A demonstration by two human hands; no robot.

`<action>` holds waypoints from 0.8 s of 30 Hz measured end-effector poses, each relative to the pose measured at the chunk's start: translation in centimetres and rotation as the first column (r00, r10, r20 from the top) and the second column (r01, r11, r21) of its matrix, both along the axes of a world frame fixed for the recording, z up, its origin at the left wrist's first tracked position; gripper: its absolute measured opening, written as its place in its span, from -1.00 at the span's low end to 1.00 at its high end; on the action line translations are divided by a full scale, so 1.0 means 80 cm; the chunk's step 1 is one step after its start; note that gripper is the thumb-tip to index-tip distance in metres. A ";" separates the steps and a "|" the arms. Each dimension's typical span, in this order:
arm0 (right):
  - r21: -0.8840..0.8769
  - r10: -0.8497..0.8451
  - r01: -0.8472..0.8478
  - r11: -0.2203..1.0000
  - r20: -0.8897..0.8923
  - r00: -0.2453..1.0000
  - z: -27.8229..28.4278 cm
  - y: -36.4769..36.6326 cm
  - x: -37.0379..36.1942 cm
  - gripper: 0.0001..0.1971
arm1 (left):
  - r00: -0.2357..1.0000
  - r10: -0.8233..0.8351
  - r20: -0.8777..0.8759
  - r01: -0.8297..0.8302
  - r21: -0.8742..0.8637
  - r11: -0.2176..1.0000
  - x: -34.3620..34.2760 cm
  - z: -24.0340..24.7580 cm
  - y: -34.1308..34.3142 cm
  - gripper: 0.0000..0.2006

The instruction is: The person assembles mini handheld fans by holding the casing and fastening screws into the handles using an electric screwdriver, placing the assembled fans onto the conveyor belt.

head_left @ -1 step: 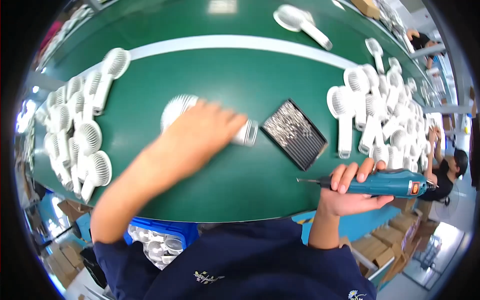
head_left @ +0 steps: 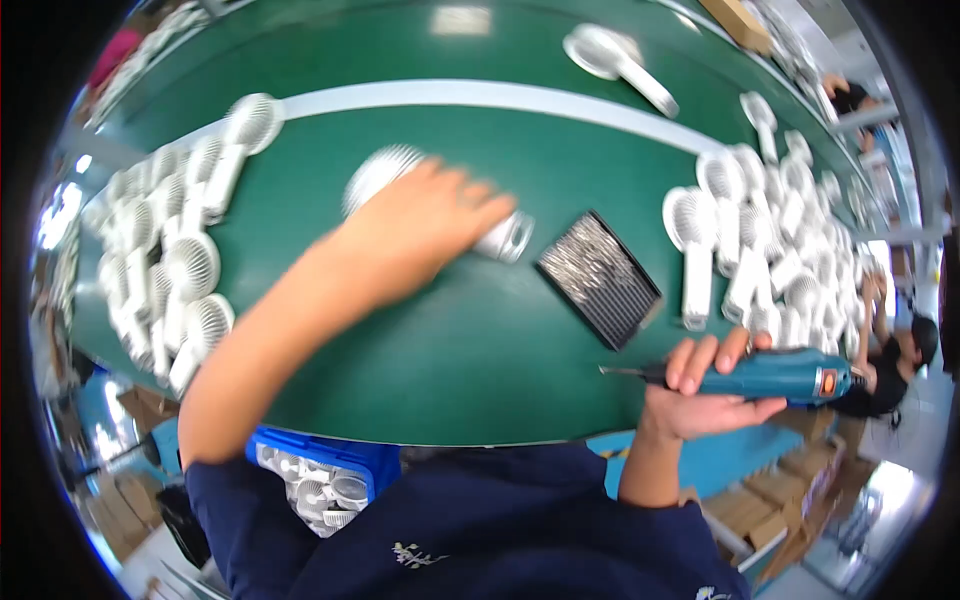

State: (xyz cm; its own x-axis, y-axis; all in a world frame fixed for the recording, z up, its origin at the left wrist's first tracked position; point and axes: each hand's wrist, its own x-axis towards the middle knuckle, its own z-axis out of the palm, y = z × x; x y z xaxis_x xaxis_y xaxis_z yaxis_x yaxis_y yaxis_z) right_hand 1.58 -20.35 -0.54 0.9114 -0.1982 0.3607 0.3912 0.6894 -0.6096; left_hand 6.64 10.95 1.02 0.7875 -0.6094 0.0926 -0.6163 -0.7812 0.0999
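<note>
My left hand (head_left: 430, 215) lies over a white handheld fan (head_left: 380, 178), its fingers closed round the handle. The fan's round ribbed head shows to the left of the hand, and the handle's end sticks out to the right; the middle is hidden. In my right hand (head_left: 700, 390) I grip a teal electric screwdriver (head_left: 775, 378) held level, its thin bit pointing left. Between the two hands a black ridged tray (head_left: 622, 312) sits on the green table (head_left: 450, 370), with many small silver screws heaped in its upper part.
White handheld fans are piled on the left (head_left: 192, 262) and in a bigger heap on the right (head_left: 690, 218). Another fan (head_left: 645, 85) lies beyond the pale strip (head_left: 480, 93). A blue bin (head_left: 385, 465) with white parts stands below the near edge. A co-worker (head_left: 895, 365) is at the far right.
My left hand and the fan have moved a little away from me across the table. The right hand still holds the screwdriver in about the same place. The whole view has shifted slightly.
</note>
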 end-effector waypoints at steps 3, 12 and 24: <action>-0.001 -0.021 0.021 1.000 0.008 1.000 0.004 -0.006 -0.008 -0.30 | 0.924 -0.094 0.370 0.105 -0.009 0.994 0.135 -0.029 0.034 -0.67; -0.015 0.059 -0.059 0.998 0.006 0.998 -0.016 -0.001 -0.009 -0.29 | 0.595 0.750 0.289 -0.734 -0.184 0.653 0.049 0.001 0.125 -0.56; 0.095 0.148 -0.156 0.983 0.087 0.985 0.023 0.033 0.012 -0.17 | 0.699 0.595 -0.398 -0.669 -0.068 0.741 -0.068 0.007 0.103 -0.67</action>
State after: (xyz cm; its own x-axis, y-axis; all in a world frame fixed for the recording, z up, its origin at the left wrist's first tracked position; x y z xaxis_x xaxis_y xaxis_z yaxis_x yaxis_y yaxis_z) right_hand 2.54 -17.69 1.28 0.9032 -0.0987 0.4177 0.3211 0.8012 -0.5050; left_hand 1.17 19.16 1.59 0.9812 0.0459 -0.1874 0.1171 -0.9135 0.3895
